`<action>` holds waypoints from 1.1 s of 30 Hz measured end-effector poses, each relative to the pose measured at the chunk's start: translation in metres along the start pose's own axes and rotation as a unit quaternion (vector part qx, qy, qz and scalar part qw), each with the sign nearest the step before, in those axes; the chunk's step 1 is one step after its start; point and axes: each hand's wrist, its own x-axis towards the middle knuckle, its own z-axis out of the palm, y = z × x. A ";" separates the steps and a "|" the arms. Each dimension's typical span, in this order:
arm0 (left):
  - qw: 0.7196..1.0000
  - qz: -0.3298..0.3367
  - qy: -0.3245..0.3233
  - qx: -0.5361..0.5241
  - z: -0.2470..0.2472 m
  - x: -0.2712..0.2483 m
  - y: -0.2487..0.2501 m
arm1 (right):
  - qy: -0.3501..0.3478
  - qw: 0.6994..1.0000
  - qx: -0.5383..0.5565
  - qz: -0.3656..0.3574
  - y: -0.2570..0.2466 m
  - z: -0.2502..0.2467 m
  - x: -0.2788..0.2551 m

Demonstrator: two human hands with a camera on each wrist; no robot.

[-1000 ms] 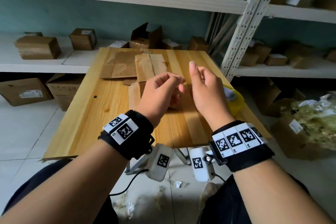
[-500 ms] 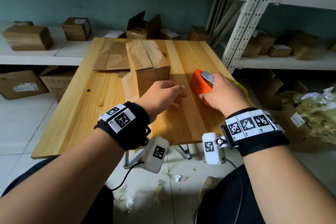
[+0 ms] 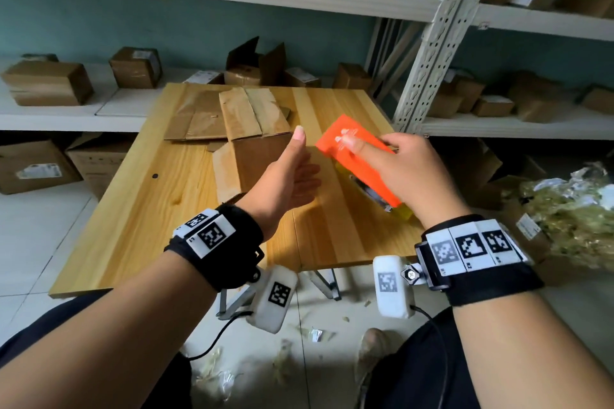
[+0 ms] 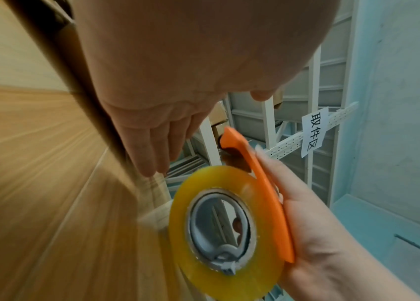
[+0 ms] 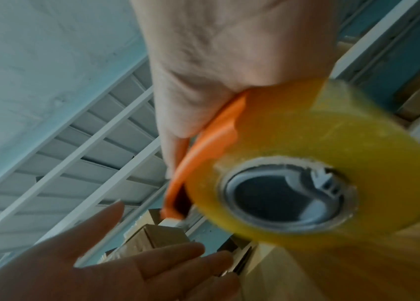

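A wide black left band (image 3: 229, 236) wraps the wrist behind the left hand (image 3: 282, 176), topped with two white tiles printed with black square markers. The right band (image 3: 488, 276), behind the right hand (image 3: 408, 169), carries a row of three such tiles. Each band holds a rounded white camera pod with its own marker: left pod (image 3: 275, 299), right pod (image 3: 393, 285). A black knob (image 3: 409, 275) with a cross-slot screw fixes the right one. A thin black cable (image 3: 216, 339) leaves the left pod. The forearms are bare. The trousers (image 3: 415, 375) are dark, the shoe (image 3: 372, 345) beige.

Free tabletop (image 3: 133, 209) left of cardboard box (image 3: 262, 156); flattened cartons (image 3: 196, 116) behind; shelf upright (image 3: 442, 33) beside far right corner
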 end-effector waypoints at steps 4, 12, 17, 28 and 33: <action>0.999 0.014 -0.017 -0.023 0.007 -0.006 -0.002 | -0.066 0.995 -0.059 -0.040 -0.004 -0.003 -0.012; 0.994 0.015 -0.014 -0.105 0.004 -0.009 -0.002 | -0.078 0.994 0.015 -0.076 0.016 -0.009 -0.017; 0.996 0.030 -0.002 -0.085 0.002 -0.011 -0.009 | -0.081 0.992 0.046 -0.090 0.028 -0.010 -0.016; 0.990 0.042 -0.022 -0.134 -0.004 -0.009 -0.008 | -0.084 0.987 0.076 -0.114 0.029 0.003 -0.009; 0.994 0.030 -0.022 -0.100 -0.007 -0.009 -0.007 | -0.103 0.983 0.089 -0.120 0.031 0.005 -0.007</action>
